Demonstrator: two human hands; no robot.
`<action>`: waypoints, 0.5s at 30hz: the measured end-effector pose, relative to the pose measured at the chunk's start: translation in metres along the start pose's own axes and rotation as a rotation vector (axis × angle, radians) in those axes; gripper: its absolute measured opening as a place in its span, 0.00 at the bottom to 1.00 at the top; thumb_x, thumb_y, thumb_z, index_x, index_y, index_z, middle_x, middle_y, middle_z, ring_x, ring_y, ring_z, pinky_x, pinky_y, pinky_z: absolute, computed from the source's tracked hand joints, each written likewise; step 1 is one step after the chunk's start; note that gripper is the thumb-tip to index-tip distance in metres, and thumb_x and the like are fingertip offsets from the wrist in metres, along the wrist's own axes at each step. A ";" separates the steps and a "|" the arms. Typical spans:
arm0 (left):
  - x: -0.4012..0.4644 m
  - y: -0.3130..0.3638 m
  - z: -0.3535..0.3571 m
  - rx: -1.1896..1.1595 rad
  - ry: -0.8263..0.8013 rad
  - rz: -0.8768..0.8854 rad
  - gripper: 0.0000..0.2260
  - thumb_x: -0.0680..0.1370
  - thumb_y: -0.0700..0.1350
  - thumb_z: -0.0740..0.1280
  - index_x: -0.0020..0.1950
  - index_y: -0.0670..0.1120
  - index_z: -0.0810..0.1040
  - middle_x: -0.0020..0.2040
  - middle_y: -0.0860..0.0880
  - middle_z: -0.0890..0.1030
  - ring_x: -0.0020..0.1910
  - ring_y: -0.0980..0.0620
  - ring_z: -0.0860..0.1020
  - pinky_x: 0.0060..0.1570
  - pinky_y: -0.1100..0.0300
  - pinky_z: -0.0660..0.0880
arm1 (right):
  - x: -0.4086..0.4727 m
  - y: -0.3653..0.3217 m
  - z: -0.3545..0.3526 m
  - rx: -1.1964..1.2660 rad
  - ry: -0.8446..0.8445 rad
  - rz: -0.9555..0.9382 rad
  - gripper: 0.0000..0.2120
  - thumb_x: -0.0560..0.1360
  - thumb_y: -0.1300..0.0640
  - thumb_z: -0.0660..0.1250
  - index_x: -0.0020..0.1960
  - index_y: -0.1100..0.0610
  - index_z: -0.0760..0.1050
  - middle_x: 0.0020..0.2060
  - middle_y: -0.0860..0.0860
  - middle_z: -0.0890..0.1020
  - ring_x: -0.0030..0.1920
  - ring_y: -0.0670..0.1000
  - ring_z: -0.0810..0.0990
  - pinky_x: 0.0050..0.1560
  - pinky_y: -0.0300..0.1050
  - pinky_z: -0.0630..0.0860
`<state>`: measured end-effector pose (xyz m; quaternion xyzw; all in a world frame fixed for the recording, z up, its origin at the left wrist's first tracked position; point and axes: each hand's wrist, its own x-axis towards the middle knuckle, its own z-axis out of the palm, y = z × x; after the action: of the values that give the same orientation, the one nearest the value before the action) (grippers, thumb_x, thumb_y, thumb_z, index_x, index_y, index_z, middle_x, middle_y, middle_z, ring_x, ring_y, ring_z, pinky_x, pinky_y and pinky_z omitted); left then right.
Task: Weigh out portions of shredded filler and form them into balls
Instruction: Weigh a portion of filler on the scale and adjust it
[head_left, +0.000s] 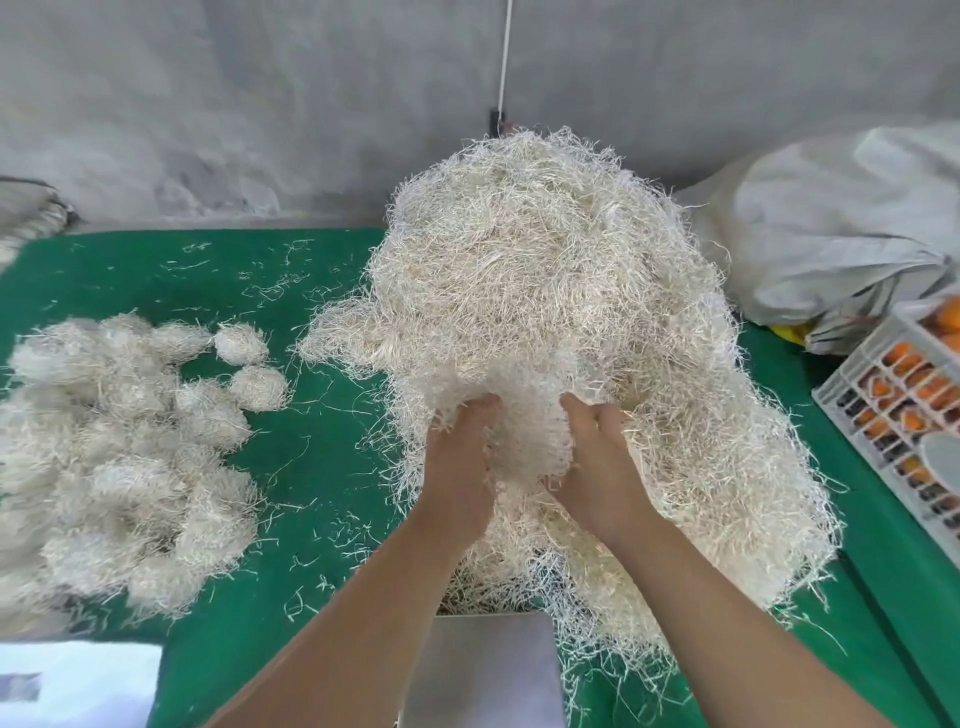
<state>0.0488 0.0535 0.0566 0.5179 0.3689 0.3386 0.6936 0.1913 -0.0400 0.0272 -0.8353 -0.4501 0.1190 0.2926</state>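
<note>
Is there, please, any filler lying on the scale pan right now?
No: the scale pan is bare, and both hands are in the pile.

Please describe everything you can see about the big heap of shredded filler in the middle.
The big heap of pale, cream-coloured shredded filler is a loose tangle of thin, curly strands that looks like wood or paper. It rises tall on the green table cover, stray strands scattered around it. The left hand and right hand dig into its near side, pulling at a clump.

Balls (124, 467) left of filler heap (545, 291), crate (893, 410) right
</note>
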 end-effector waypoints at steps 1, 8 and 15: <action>-0.001 0.006 -0.001 -0.059 0.028 -0.050 0.18 0.69 0.57 0.72 0.57 0.54 0.81 0.58 0.51 0.82 0.61 0.56 0.81 0.63 0.54 0.79 | 0.003 0.002 -0.001 -0.023 0.003 0.009 0.52 0.67 0.59 0.83 0.80 0.42 0.55 0.67 0.47 0.61 0.44 0.48 0.79 0.39 0.44 0.80; 0.029 0.007 -0.032 -0.041 0.241 -0.156 0.37 0.79 0.28 0.65 0.77 0.62 0.60 0.61 0.42 0.76 0.53 0.44 0.83 0.49 0.51 0.85 | 0.012 0.028 -0.003 -0.315 -0.017 -0.004 0.32 0.73 0.50 0.79 0.72 0.42 0.67 0.70 0.52 0.62 0.30 0.39 0.73 0.20 0.33 0.62; 0.035 0.029 -0.081 -0.042 0.422 -0.089 0.10 0.83 0.45 0.68 0.64 0.51 0.74 0.47 0.50 0.79 0.36 0.56 0.81 0.26 0.64 0.79 | 0.027 0.070 -0.029 0.235 0.031 0.553 0.43 0.75 0.59 0.76 0.83 0.47 0.56 0.83 0.57 0.48 0.70 0.64 0.71 0.71 0.55 0.69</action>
<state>-0.0061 0.1282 0.0632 0.4042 0.5213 0.4164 0.6257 0.2682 -0.0588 0.0104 -0.8883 -0.1843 0.2326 0.3505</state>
